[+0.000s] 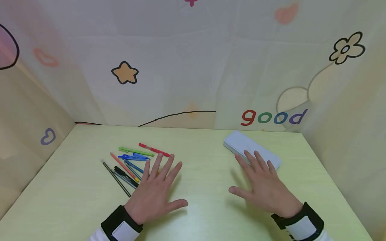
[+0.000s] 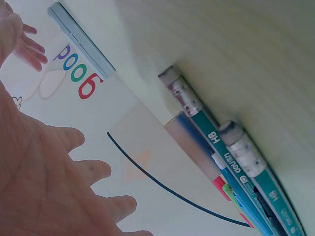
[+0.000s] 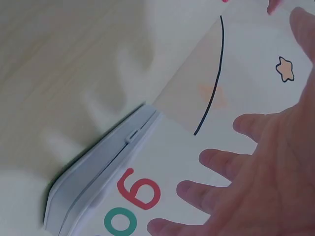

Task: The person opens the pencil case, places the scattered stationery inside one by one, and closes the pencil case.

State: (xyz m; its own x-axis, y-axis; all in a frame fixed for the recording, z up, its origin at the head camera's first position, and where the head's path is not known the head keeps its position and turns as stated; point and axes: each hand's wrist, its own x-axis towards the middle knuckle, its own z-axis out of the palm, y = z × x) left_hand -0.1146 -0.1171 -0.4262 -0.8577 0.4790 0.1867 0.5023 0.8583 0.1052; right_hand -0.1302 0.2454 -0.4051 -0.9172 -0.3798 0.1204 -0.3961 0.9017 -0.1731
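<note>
My left hand (image 1: 155, 194) hovers palm down with spread, straight fingers over the near right side of a loose group of stationery. In it lie a green pen (image 1: 136, 151), a red pen (image 1: 154, 149), a blue compass (image 1: 134, 157), an orange-red pencil (image 1: 123, 166), a black pen (image 1: 126, 176) and a dark pencil (image 1: 116, 178). The left wrist view shows two green HB pencils (image 2: 231, 167) with eraser ends beside the palm. Fingers also spread, my right hand (image 1: 265, 187) is held just in front of a closed pale blue pencil case (image 1: 250, 144), its fingertips overlapping it in the head view. Neither hand holds anything.
The light wood-toned table (image 1: 199, 214) meets a printed cloth backdrop (image 1: 181, 83) at its back edge. More cloth hangs along both sides. A clasp (image 3: 132, 135) shows on the case's side in the right wrist view.
</note>
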